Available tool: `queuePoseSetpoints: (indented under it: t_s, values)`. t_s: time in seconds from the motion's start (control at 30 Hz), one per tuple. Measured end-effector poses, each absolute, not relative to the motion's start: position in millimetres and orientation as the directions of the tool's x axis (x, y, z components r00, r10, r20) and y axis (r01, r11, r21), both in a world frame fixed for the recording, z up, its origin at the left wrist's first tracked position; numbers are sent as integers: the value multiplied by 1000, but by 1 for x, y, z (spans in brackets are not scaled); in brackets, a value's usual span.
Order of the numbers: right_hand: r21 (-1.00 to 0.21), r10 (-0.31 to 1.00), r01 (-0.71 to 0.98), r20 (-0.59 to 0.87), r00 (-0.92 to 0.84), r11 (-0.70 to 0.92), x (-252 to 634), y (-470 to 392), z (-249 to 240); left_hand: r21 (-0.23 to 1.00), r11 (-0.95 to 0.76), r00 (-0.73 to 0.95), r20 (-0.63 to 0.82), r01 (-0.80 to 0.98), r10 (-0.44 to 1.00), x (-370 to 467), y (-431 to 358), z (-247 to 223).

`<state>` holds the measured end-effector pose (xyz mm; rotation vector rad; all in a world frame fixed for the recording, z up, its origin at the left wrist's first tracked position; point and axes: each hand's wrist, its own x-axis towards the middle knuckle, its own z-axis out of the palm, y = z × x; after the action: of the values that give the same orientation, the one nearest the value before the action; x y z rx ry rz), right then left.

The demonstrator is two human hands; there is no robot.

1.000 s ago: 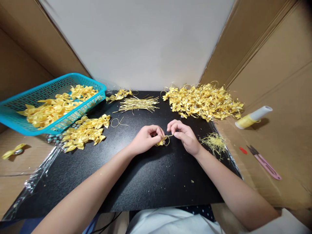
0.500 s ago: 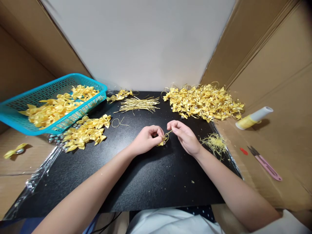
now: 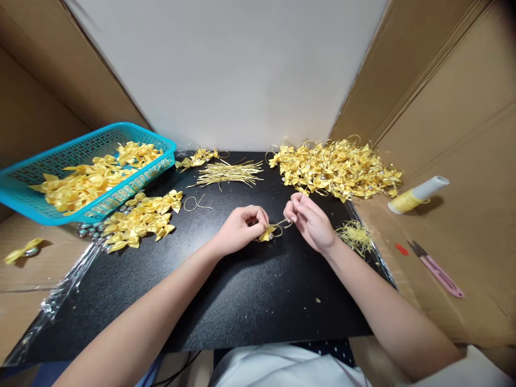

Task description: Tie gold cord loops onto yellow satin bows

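My left hand (image 3: 244, 230) is closed in a pinch at the middle of the black tabletop. Between its thumb and fingers is a small yellow ribbon bow (image 3: 266, 235) with a silvery bead, partly hidden by the fingertips. A thin yellow cord (image 3: 281, 223) loops out from the bow toward the right. Its far end meets the curled fingers of my right hand (image 3: 309, 219), which are pressed together; the exact grip on the cord is hard to see.
A blue basket (image 3: 116, 208) of bows stands at left beside loose bows (image 3: 141, 217). Cut cords (image 3: 229, 173) lie at the back. A heap of corded bows (image 3: 338, 169) fills the back right, near cord scraps (image 3: 357, 236), a thread-wound tube (image 3: 419, 194) and pink snips (image 3: 439, 274).
My right hand has moved slightly right, away from the bow, and its fingers have curled in more. The cord between the hands stretches further right. My left hand stays almost in place.
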<state>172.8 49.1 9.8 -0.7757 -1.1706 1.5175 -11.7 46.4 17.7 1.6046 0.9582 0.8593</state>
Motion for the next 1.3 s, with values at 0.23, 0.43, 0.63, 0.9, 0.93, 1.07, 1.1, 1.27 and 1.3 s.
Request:
queuePoseSetpoints:
  t_s: [0.23, 0.43, 0.63, 0.9, 0.93, 1.07, 1.1, 1.27, 1.3]
  values:
    - [-969, 936, 28, 228, -270, 244, 180, 51, 5, 983, -151, 415, 95, 105, 905, -13, 47, 16]
    - [-767, 823, 400, 280, -494, 501, 181, 46, 10, 986, -156, 402, 117, 66, 908, -14, 48, 19]
    - [-943, 825, 158, 164, -541, 291, 180, 50, 8, 988, -151, 360, 132, 24, 923, -15, 49, 19]
    - [-971, 860, 143, 95, -501, 190, 173, 43, 5, 990, -141, 338, 135, -7, 931, -16, 49, 15]
    - [-968, 864, 160, 91, -495, 194, 173, 43, 4, 990, -137, 329, 135, -15, 935, -15, 50, 15]
    - [-965, 886, 174, 96, -454, 194, 176, 48, 1, 990, -136, 262, 144, -46, 954, -15, 51, 14]
    - [-960, 892, 183, 113, -438, 212, 177, 48, 1, 989, -137, 250, 146, -51, 957, -15, 52, 14]
    - [-757, 852, 419, 348, -392, 502, 168, 36, 4, 990, -140, 224, 143, -30, 964, -15, 51, 14]
    - [-656, 810, 481, 410, -418, 581, 165, 32, 4, 990, -139, 218, 140, -19, 966, -15, 51, 14]
